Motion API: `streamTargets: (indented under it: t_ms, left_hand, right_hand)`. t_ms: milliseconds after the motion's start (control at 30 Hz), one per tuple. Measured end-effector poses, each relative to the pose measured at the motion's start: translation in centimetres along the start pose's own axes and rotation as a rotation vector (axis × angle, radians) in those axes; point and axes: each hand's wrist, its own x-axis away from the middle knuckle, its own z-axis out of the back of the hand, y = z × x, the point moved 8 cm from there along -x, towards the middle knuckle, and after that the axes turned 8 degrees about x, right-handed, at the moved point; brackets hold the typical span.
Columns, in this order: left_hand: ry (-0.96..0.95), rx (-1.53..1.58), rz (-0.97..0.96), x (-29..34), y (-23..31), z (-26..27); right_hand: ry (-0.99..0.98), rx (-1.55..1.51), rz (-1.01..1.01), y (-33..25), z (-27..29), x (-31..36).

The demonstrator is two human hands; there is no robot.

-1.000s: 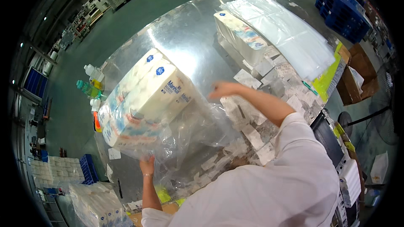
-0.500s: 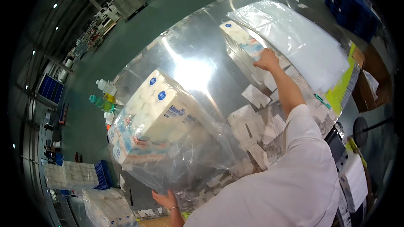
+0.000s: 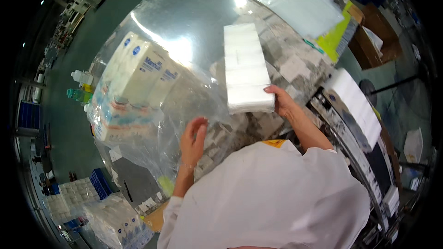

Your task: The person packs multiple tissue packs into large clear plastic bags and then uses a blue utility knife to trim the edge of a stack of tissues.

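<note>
My right hand (image 3: 282,102) grips the near right corner of a long, white, plastic-wrapped tissue pack (image 3: 248,67), thumb on top and fingers around the side. The pack is tilted over the metal table (image 3: 161,0), its plain white face toward me. My left hand (image 3: 193,140) is raised just left of the pack's near end, holding nothing, with thumb and fingers apart. Beside it, a clear plastic bag (image 3: 177,103) spreads from around a block of printed tissue packs (image 3: 138,71) on the table's left side.
A stack of clear plastic bags (image 3: 286,4) lies at the far right. Paper scraps (image 3: 295,68) and a green cutter (image 3: 314,46) are on the table. On my right, a conveyor carries another white pack (image 3: 355,110). A cardboard box (image 3: 378,37) stands beyond. Bottles (image 3: 80,94) line the left edge.
My right hand has brought the tissue pack from beside the bag stack toward me, its plain face now showing. My left hand has left the bag's near edge and risen toward the pack.
</note>
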Motion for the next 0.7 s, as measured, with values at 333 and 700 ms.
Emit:
streamTargets:
  t_ms: [333, 700]
  left_hand:
    - [-0.301, 0.823, 0.528, -0.6, -1.7, -10.3]
    - [-0.336, 0.541, 0.031, 0.7, 5.2, -12.2]
  right_hand:
    - [-0.158, 0.139, 0.273, 3.4, -2.3, 11.3]
    - [-0.119, 0.404, 0.543, -6.4, -1.4, 11.4]
